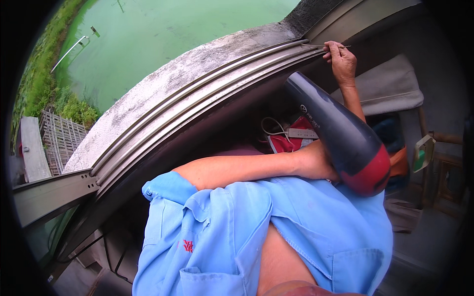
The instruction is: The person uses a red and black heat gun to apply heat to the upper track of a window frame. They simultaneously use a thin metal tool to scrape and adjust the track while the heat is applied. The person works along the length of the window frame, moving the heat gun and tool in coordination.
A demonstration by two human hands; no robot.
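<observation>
A black hair dryer (331, 123) with a red rear end lies slantwise in front of me, its nozzle toward the window sill. My left hand (316, 160) is closed beneath its body; the handle and most of the fingers are hidden by it. Farther off, my right hand (340, 58) pinches a thin stick (316, 45). The stick's left end reaches the metal sliding-window track (207, 96), close to the corner of the frame. Between nozzle and right hand there is a gap.
Beyond the track runs a weathered concrete ledge (168, 74), with green water (187, 24) below. A white power strip (302, 133) with a cord lies by a red item (286, 144). Grey cloth (390, 86) covers something at right. A window frame (54, 195) stands at left.
</observation>
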